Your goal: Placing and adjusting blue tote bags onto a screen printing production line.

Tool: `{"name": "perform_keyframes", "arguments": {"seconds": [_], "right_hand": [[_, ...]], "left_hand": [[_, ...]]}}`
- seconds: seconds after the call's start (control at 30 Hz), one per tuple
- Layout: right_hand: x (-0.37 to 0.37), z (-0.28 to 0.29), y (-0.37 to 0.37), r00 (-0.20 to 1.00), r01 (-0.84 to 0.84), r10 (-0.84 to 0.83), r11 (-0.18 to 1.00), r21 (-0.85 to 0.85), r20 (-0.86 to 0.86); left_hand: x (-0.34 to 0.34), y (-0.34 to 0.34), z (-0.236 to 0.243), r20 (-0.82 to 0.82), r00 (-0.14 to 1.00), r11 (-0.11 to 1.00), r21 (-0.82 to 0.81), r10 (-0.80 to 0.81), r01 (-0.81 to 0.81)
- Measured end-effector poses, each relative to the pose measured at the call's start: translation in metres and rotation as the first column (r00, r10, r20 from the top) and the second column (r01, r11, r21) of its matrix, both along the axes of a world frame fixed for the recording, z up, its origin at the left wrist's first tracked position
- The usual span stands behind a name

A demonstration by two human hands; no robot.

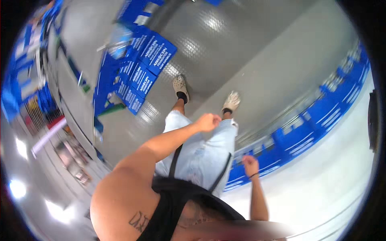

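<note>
My left hand (207,122) is over the thigh of my light blue jeans (189,160), its fingers curled; whether anything is inside them cannot be made out. My right hand (250,164), with a dark band at the wrist, hangs beside the jeans at the lower right, fingers loosely bent and apart, holding nothing visible. My feet, in pale perforated clogs (231,100), stand apart on the grey floor (265,80).
Stacked blue printed boxes (159,56) stand ahead to the left, with a clear plastic-wrapped item (120,42) among them. A long row of blue printed boxes (305,128) runs along my right, beside a white surface (321,172). Bright lights show at the blurred left rim.
</note>
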State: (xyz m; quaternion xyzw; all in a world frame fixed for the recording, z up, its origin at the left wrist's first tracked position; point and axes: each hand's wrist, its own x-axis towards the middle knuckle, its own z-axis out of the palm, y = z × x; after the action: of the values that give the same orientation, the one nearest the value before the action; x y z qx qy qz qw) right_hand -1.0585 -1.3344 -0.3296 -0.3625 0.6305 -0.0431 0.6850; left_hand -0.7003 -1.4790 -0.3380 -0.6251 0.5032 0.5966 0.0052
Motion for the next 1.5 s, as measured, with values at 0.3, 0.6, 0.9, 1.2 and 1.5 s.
{"name": "perform_keyframes", "arguments": {"seconds": [0.3, 0.6, 0.9, 1.2, 1.5], "right_hand": [[-0.014, 0.137, -0.14, 0.966, 0.259, -0.259, 0.966, -0.017, -0.01], [0.122, 0.236, -0.488, 0.988, -0.108, 0.145, 0.877, -0.468, 0.044], [0.144, 0.298, -0.663, 0.984, -0.169, 0.164, 0.748, -0.642, -0.068], [0.112, 0.27, -0.84, 0.97, -0.088, 0.218, 0.723, -0.685, 0.105], [0.178, 0.258, -0.987, 0.856, -0.364, 0.481, 0.822, -0.437, 0.192]], "left_hand": [[-0.004, -0.075, 0.213, -0.161, 0.985, 0.923, -0.365, 0.067, -0.123], [0.093, -0.2, 0.265, 0.075, 0.902, 0.76, -0.571, 0.425, -0.311], [0.093, -0.419, 0.299, -0.001, 0.902, 0.671, -0.668, 0.432, -0.322], [0.067, -0.543, 0.28, 0.34, 0.638, 0.515, -0.851, 0.691, -0.104], [0.047, -0.55, 0.292, 0.452, 0.488, 0.581, -0.801, 0.746, -0.145]]}}
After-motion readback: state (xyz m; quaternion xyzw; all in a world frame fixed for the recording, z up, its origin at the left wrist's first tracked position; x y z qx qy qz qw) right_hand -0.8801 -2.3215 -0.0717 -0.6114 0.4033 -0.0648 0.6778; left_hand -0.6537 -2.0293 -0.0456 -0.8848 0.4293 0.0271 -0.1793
